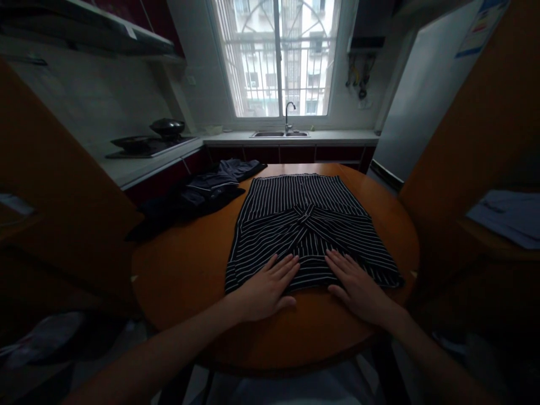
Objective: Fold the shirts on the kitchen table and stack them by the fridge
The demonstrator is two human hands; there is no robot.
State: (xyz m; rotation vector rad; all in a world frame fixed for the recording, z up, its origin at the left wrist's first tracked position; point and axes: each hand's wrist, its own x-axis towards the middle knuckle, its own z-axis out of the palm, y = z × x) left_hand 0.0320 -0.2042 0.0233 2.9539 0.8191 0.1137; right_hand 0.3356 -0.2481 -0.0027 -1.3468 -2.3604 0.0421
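A dark shirt with thin white stripes (pixel 307 219) lies spread on a round orange wooden table (pixel 181 270), its sleeves folded across the middle. My left hand (pixel 268 287) rests flat on the near hem, fingers stretched out and slightly apart. My right hand (pixel 356 284) lies flat on the same hem a little to the right, fingers also extended. Neither hand holds anything.
A pile of dark garments (pixel 202 194) sits on the table's far left. Beyond it are a counter with a stove and pan (pixel 166 128), a sink with a tap (pixel 287 126) under a window, and a white fridge (pixel 422 95). Folded pale cloth (pixel 506 216) lies at the right.
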